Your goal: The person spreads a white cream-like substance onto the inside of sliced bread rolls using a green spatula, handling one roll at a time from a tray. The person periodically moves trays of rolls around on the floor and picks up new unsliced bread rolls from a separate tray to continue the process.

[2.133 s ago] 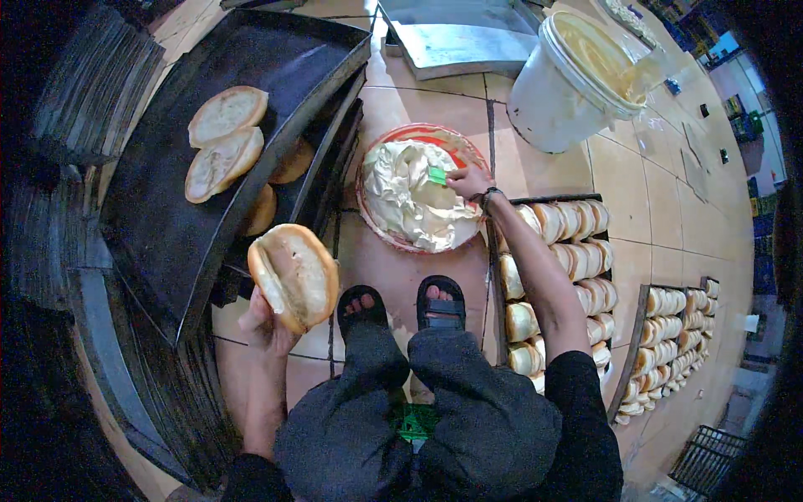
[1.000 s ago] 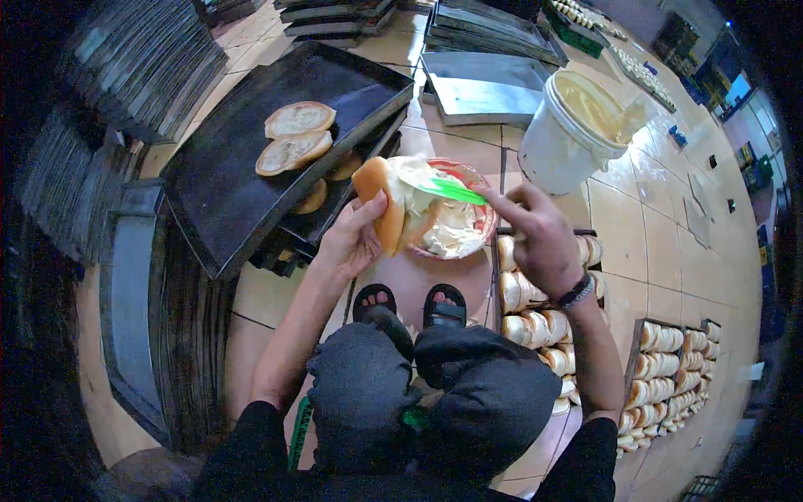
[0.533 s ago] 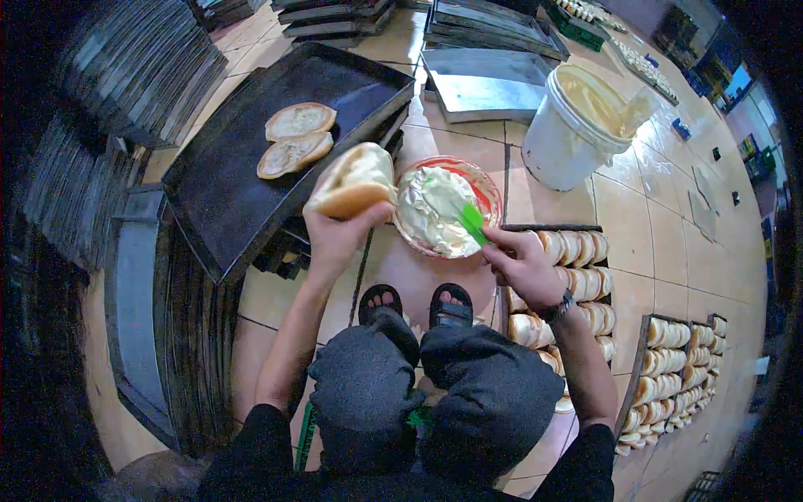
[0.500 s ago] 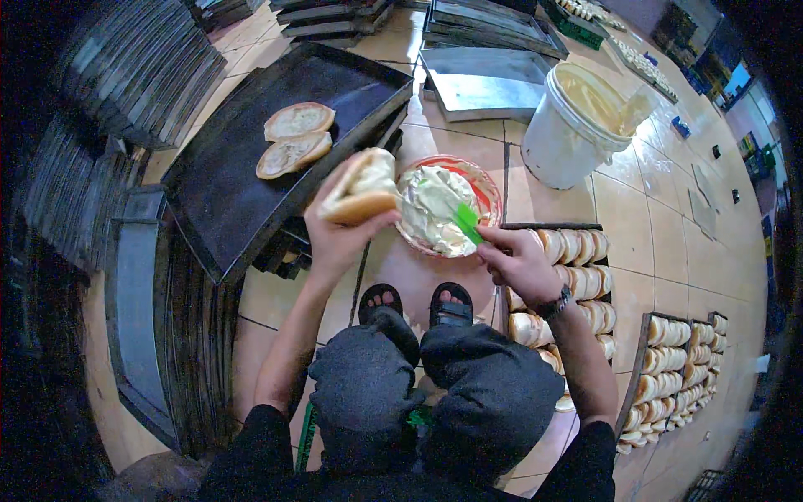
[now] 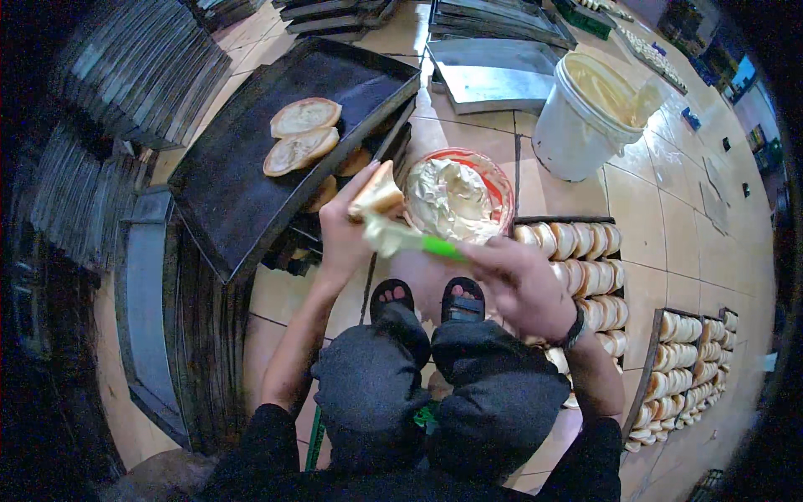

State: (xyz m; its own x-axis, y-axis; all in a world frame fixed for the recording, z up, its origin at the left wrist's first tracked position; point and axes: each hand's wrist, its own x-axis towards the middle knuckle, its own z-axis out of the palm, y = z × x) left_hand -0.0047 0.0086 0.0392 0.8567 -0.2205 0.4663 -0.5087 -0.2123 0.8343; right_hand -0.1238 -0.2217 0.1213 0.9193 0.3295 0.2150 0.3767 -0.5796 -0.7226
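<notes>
Spatula lifted from bowl — in right hand, just beside bun.

Motion blurs the spreader at mid-frame — whether its cream-smeared end touches the bun cannot be told. The left hand hides part of that bun; the right hand covers some of the loaded tray. Stacked trays — top centre — are cut off.

Bakery workroom, tiled floor. Stacked dark baking trays, upper left of the frame; bread rolls in close rows, lower right; red basin of cream, centre.
</notes>
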